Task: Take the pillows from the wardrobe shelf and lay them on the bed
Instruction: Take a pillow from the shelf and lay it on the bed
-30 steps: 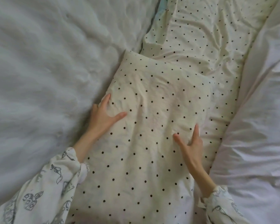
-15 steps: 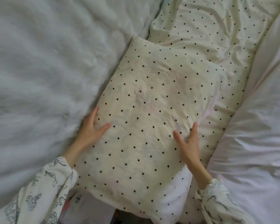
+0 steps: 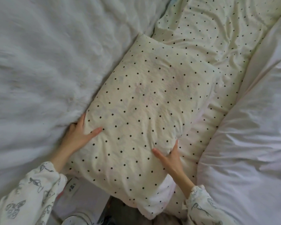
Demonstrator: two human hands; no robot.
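A cream pillow [image 3: 149, 101] with black dots lies at a slant on the bed's matching dotted sheet [image 3: 209, 30]. Its near end juts over the bed's edge. My left hand [image 3: 79, 135] holds the pillow's left edge, thumb on top and fingers along and under the side. At the right edge, my right hand [image 3: 169, 157] pinches bunched fabric between thumb and forefinger. Both sleeves are white with a grey print.
A fluffy white blanket [image 3: 47, 70] covers the bed on the left. A white duvet [image 3: 250, 135] is heaped on the right. Below the bed's edge are a white labelled object [image 3: 73, 185] and a round white rim [image 3: 76, 219].
The pillow has slid further up the bed and its near end has come into view. Both hands now sit lower on its sides.
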